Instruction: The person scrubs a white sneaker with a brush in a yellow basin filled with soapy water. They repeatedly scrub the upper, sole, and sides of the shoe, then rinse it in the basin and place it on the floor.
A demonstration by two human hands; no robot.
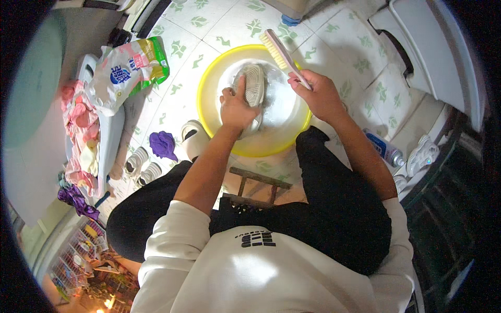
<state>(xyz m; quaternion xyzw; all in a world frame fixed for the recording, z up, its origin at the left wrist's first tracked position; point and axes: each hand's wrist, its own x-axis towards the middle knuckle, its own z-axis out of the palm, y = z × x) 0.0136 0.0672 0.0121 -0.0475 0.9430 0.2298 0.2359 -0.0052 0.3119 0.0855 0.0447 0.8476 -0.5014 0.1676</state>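
Note:
A yellow-rimmed plastic basin [200,102] stands on the floor in front of me, with water in it. Inside it lies a pale shoe [256,84], its ridged sole facing up. My left hand [239,107] grips the shoe's middle, the index finger stretched along the sole. My right hand [319,94] holds the pink handle of a scrubbing brush [278,51] with cream bristles. The brush is raised over the basin's right rim, apart from the shoe. The water surface is bright with glare, and what lies beneath it is hard to tell.
To the left are a detergent bag [125,72], a grey-white tub [113,135] with pink clothes [82,129], a purple cloth [162,144] and small striped shoes [136,160]. A spray can [381,146] and white sneaker [422,155] lie right. A wooden stool [260,178] shows between my legs.

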